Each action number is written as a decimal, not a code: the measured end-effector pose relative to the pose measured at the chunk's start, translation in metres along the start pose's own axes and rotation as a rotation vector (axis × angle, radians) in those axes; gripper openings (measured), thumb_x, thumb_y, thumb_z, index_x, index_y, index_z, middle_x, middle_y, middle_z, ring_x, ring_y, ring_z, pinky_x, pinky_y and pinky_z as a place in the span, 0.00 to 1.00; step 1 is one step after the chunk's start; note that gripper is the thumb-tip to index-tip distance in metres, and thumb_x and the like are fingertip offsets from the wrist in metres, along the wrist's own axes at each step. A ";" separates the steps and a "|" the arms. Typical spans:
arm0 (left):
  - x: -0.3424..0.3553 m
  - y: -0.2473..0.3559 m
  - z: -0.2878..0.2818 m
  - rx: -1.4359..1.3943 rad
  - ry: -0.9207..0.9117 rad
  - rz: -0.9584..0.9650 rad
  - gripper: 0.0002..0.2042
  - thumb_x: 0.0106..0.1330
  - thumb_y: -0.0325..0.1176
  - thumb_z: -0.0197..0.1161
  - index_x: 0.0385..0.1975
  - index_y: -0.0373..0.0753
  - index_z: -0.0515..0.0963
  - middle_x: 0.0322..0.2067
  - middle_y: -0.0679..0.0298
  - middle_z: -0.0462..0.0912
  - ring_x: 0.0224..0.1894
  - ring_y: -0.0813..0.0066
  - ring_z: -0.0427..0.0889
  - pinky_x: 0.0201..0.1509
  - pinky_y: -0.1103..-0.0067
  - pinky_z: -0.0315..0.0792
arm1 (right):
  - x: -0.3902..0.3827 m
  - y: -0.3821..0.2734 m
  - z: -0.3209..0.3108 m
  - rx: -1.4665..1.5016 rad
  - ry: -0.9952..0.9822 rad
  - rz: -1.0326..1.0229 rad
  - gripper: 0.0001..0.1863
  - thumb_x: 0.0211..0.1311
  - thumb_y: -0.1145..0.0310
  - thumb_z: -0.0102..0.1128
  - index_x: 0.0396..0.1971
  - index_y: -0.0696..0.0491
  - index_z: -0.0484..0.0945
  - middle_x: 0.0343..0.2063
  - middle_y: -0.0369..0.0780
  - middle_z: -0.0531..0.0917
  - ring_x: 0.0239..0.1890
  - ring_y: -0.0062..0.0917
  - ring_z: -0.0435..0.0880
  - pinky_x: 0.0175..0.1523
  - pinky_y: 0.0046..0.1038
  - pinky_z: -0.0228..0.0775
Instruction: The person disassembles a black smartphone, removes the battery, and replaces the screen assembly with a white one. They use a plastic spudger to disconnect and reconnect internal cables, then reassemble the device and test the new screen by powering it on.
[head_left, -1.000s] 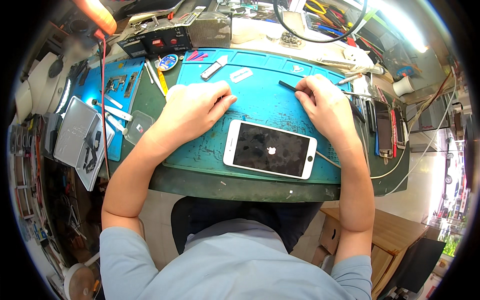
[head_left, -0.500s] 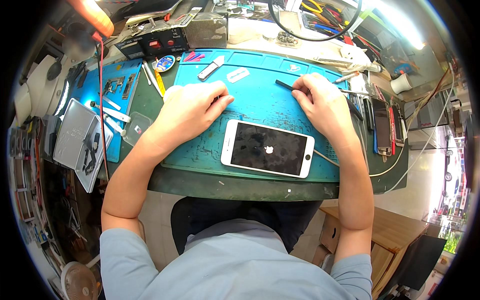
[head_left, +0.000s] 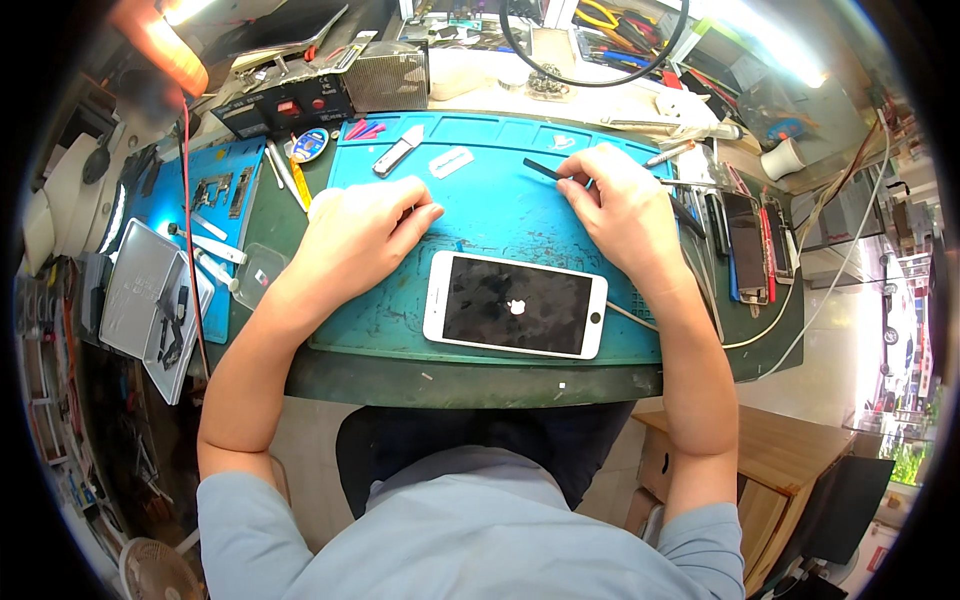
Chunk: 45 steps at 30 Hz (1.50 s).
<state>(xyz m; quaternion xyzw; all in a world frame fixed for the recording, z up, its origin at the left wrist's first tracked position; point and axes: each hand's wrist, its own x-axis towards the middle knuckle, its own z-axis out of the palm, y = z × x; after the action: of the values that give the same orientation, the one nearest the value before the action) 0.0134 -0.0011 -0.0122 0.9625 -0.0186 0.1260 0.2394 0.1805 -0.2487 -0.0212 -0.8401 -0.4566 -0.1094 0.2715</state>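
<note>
A white smartphone (head_left: pixel 516 304) lies face up and sideways on the blue repair mat (head_left: pixel 390 310), its dark screen lit with a small white logo. A pale cable (head_left: pixel 632 317) comes out from the phone's right end. My left hand (head_left: pixel 372 232) rests on the mat above the phone's left end, fingers curled and closed; whatever they may hold is hidden. Beyond the phone's right end, my right hand (head_left: pixel 622 205) pinches a thin, flat black tool (head_left: pixel 540 168) whose tip points up and left. Neither hand touches the phone.
Behind my hands lie a utility knife (head_left: pixel 398 152) and a pale razor blade (head_left: pixel 451 162). At left are an opened metal case (head_left: pixel 140 290) and a clear plastic box (head_left: pixel 262 272). More phone parts (head_left: pixel 745 235) and tools lie at right. A black power unit (head_left: pixel 285 108) stands behind.
The whole view has shifted a little, so the phone and mat appear further left. Both hands keep nearly the same pose, and the black tool is still in my right hand.
</note>
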 end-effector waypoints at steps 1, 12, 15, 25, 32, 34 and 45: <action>0.000 0.000 0.000 0.001 -0.001 -0.001 0.08 0.72 0.33 0.66 0.36 0.34 0.80 0.27 0.51 0.83 0.30 0.51 0.84 0.35 0.66 0.75 | 0.001 0.000 -0.001 -0.007 -0.008 0.003 0.06 0.65 0.69 0.70 0.39 0.51 0.84 0.32 0.37 0.83 0.30 0.28 0.83 0.39 0.30 0.77; 0.000 0.001 -0.001 -0.012 0.000 0.002 0.08 0.71 0.33 0.66 0.35 0.34 0.80 0.27 0.51 0.83 0.29 0.52 0.83 0.34 0.66 0.75 | 0.000 0.002 -0.001 -0.062 0.065 0.018 0.05 0.65 0.67 0.70 0.39 0.50 0.86 0.32 0.36 0.84 0.31 0.29 0.85 0.39 0.31 0.77; 0.000 0.002 -0.002 -0.007 -0.003 0.002 0.08 0.71 0.33 0.66 0.35 0.34 0.80 0.27 0.51 0.83 0.29 0.52 0.83 0.35 0.66 0.75 | 0.001 0.003 -0.002 -0.049 0.024 0.031 0.05 0.66 0.67 0.69 0.38 0.50 0.85 0.32 0.37 0.84 0.32 0.31 0.85 0.39 0.31 0.77; 0.001 0.000 0.001 0.009 0.034 0.021 0.09 0.72 0.36 0.66 0.33 0.37 0.80 0.24 0.55 0.83 0.28 0.54 0.84 0.32 0.65 0.73 | 0.001 0.002 -0.001 -0.051 0.060 0.021 0.05 0.66 0.67 0.70 0.38 0.51 0.85 0.32 0.38 0.85 0.34 0.33 0.86 0.40 0.33 0.78; 0.000 0.001 0.000 -0.006 0.012 0.006 0.08 0.71 0.32 0.67 0.35 0.34 0.80 0.27 0.51 0.82 0.29 0.53 0.83 0.34 0.67 0.74 | 0.000 0.001 0.000 -0.051 0.074 -0.014 0.05 0.65 0.65 0.68 0.33 0.49 0.84 0.30 0.38 0.83 0.34 0.35 0.86 0.39 0.36 0.79; 0.000 0.001 0.000 -0.009 0.011 0.007 0.08 0.71 0.32 0.67 0.35 0.34 0.80 0.27 0.51 0.82 0.29 0.53 0.83 0.34 0.67 0.74 | 0.000 0.001 0.000 -0.053 0.080 -0.016 0.05 0.65 0.65 0.68 0.32 0.49 0.84 0.30 0.38 0.83 0.33 0.35 0.86 0.39 0.35 0.79; 0.001 0.002 -0.001 -0.008 0.013 0.012 0.09 0.71 0.33 0.67 0.35 0.33 0.79 0.26 0.51 0.81 0.28 0.53 0.82 0.33 0.67 0.73 | 0.000 0.000 0.000 0.047 -0.020 -0.071 0.07 0.67 0.65 0.68 0.36 0.52 0.84 0.30 0.39 0.84 0.31 0.32 0.84 0.40 0.33 0.76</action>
<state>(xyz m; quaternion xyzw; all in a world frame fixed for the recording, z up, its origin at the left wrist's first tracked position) 0.0138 -0.0024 -0.0106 0.9606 -0.0232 0.1334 0.2428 0.1802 -0.2487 -0.0212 -0.8177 -0.4914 -0.1001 0.2825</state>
